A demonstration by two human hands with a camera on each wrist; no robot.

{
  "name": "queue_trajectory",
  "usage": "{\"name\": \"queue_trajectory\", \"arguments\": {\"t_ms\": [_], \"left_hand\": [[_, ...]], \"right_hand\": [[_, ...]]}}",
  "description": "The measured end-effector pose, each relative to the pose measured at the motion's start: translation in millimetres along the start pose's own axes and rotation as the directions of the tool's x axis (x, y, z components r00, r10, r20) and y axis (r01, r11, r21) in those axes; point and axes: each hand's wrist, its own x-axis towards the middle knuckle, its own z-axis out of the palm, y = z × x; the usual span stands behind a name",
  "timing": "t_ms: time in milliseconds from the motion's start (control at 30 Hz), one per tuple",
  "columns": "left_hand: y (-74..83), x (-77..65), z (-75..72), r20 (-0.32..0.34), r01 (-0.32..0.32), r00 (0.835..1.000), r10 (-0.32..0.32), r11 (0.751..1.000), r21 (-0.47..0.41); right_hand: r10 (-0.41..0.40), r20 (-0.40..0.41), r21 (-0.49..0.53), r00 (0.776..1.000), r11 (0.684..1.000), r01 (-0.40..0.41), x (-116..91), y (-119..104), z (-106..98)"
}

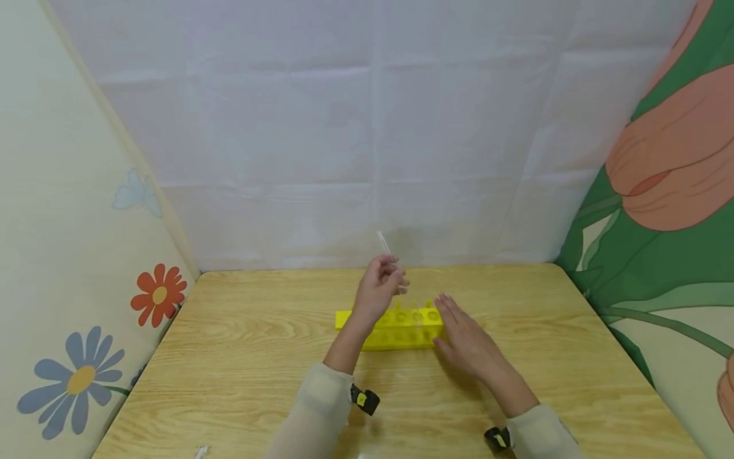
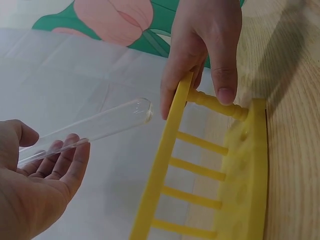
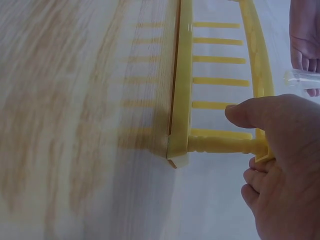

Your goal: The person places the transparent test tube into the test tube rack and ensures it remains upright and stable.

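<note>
My left hand (image 1: 378, 290) holds a clear glass test tube (image 2: 112, 119) above the table, its thumb and fingers around one part of it. The tube's rounded end points toward the rack in the left wrist view; the tube's other end runs out of that view. A yellow test tube rack (image 1: 395, 339) with round holes along its top stands on the table, below and beside the left hand. At the rack's right end my right hand (image 1: 470, 344) grips it, thumb on the near side and fingers around the top board (image 3: 260, 60).
The wooden table (image 1: 258, 382) reaches back to a white cloth backdrop (image 1: 344, 127). A small white scrap (image 1: 201, 451) lies at the near left edge. Flower-painted panels stand left and right. Each wrist wears a small black camera.
</note>
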Motion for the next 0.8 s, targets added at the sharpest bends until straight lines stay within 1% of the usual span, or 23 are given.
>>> {"name": "queue_trajectory", "arguments": {"t_ms": [133, 433, 533, 800], "left_hand": [[0.2, 2.5, 2.9, 0.001, -0.005, 1.0, 0.005, 1.0, 0.012], [-3.8, 7.5, 7.8, 0.014, -0.026, 1.0, 0.026, 0.999, 0.028], [-4.2, 8.8, 9.3, 0.016, -0.032, 0.999, 0.032, 0.999, 0.037], [-5.1, 11.7, 14.4, -0.008, -0.028, 1.0, 0.029, 0.999, 0.027]], "right_hand": [[-0.004, 0.001, 0.009, 1.0, 1.0, 0.004, 0, 0, -1], [-0.053, -0.04, 0.018, 0.998, 0.998, 0.054, -1, 1, -2], [-0.054, -0.039, 0.019, 0.998, 0.998, 0.055, 0, 1, -2], [-0.047, -0.028, 0.007, 0.999, 0.999, 0.047, 0, 2, -1]]}}
